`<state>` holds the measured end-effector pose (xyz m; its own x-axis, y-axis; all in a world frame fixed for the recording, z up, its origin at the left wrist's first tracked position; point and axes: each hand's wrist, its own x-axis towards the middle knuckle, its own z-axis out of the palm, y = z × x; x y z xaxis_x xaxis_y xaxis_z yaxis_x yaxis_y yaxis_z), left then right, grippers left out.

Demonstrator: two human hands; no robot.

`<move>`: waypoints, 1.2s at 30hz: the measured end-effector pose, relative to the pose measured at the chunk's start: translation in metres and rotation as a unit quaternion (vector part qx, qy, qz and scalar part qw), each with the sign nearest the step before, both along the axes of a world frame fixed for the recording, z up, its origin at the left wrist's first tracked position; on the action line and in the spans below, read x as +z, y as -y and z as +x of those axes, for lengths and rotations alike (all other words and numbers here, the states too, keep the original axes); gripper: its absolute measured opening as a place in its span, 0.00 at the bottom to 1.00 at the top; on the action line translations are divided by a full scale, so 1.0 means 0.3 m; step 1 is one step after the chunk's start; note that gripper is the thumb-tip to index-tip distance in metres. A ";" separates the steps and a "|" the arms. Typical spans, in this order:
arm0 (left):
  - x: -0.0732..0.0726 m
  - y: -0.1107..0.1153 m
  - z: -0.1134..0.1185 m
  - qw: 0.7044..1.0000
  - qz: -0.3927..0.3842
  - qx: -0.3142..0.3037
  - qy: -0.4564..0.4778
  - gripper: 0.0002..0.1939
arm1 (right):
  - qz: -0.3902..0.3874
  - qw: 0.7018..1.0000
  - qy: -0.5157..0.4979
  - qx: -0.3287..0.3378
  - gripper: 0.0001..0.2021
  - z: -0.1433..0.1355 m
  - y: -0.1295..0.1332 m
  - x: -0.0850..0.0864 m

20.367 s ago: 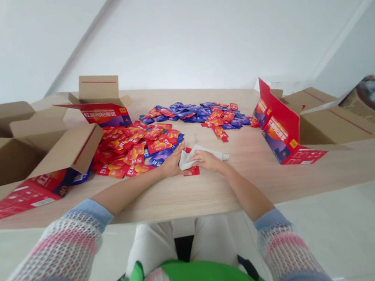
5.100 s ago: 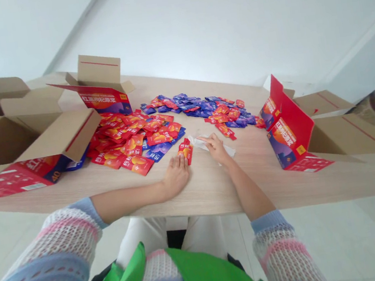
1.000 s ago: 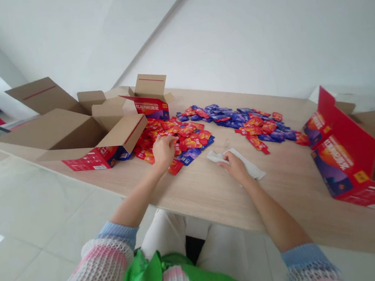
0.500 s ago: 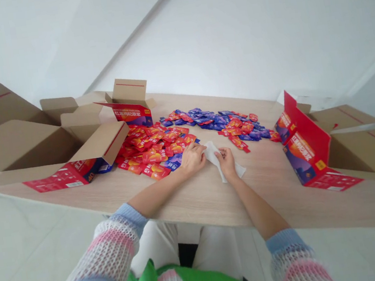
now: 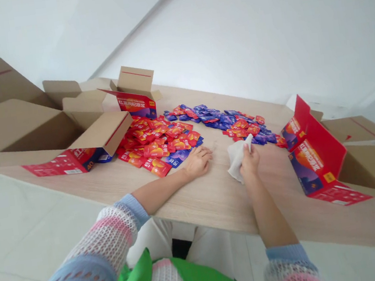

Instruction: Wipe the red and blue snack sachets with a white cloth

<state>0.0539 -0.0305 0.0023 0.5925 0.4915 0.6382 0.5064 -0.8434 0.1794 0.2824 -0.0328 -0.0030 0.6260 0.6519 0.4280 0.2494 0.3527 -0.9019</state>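
Note:
My left hand (image 5: 199, 162) rests on the wooden table (image 5: 213, 202) with its fingers loosely bent and nothing visible in them. It lies right beside a blue sachet (image 5: 178, 158) at the edge of a heap of red sachets (image 5: 156, 149). Pinched in my right hand (image 5: 249, 162) is a crumpled white tissue (image 5: 237, 157), which hangs to the left of the fingers over the tabletop. Beyond that hand lies a mixed pile of blue and red sachets (image 5: 220, 122).
On the left stands a large open cardboard box (image 5: 14, 125), flaps spread. A smaller open red box (image 5: 137, 105) is behind the red heap. Another open red box (image 5: 312, 160) sits at the right. A white wall (image 5: 244, 25) rises behind the table.
The tissue was between both hands; now only my right hand has it, and that hand has moved right. My left hand has let go and lowered onto the table.

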 end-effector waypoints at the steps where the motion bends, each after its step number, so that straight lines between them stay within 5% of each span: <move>1: 0.004 0.004 0.000 1.000 -0.005 0.002 -0.003 0.14 | 0.006 1.000 0.023 -0.015 0.27 -0.012 0.016 0.014; 7: 0.004 0.000 0.004 0.999 -0.042 0.004 -0.007 0.12 | -0.038 0.947 0.271 -0.166 0.27 -0.071 0.097 0.074; 11: 0.001 -0.008 0.010 0.998 -0.067 0.006 0.005 0.12 | -0.110 0.902 0.309 -0.281 0.27 0.059 0.054 0.102; 15: -0.002 -0.009 0.011 0.997 -0.078 -0.006 0.012 0.11 | -0.165 0.898 0.251 -0.321 0.26 0.203 -0.043 0.106; 19: -0.001 -0.006 0.011 0.997 -0.075 0.004 0.015 0.11 | -0.237 0.918 0.190 -0.254 0.22 0.246 -0.142 0.072; 25: -0.013 -0.018 0.010 0.996 -0.081 0.045 0.014 0.10 | -0.417 0.855 0.223 -0.211 0.22 0.214 -0.238 0.001; 31: -0.020 -0.024 0.002 0.990 -0.094 0.100 0.022 0.11 | -0.322 0.849 0.419 -0.011 0.18 0.184 -0.221 -0.035; 36: -0.032 -0.022 0.017 0.987 -0.109 0.112 0.037 0.18 | -0.195 0.845 0.461 0.185 0.19 0.111 -0.088 -0.048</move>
